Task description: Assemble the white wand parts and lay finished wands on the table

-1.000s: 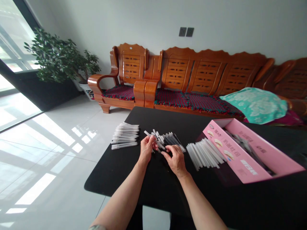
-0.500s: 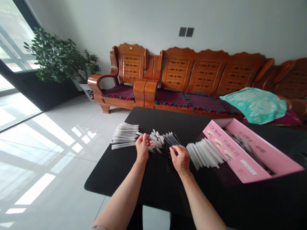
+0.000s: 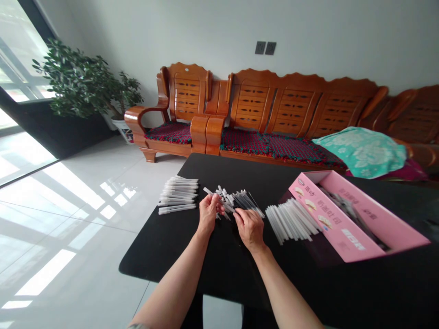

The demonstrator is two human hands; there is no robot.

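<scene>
My left hand [image 3: 208, 214] is closed round a slim white pen [image 3: 207, 190], whose white end sticks out beyond the thumb at the upper left. Beside it my right hand [image 3: 251, 228] is closed in a pinch near the pen's other end; anything between its fingertips is too small to make out. Just past both hands lie loose white pen caps [image 3: 224, 193] and a bundle of dark pen refills [image 3: 247, 202]. The small black pieces among them are mostly covered by my right hand. To the left is a stack of white capped pens [image 3: 179, 192]; translucent pen barrels [image 3: 291, 220] lie to the right.
An open pink box [image 3: 343, 230] with printed sides stands on the right of the black table [image 3: 164, 258], holding a greyish bundle. Behind the table runs a wooden sofa [image 3: 254, 103] with a turquoise cloth [image 3: 366, 151] on it. A potted plant [image 3: 89, 87] stands back left.
My right hand has moved left and away from the black pieces, up close to the left hand. The left hand has shifted slightly right with the pen.
</scene>
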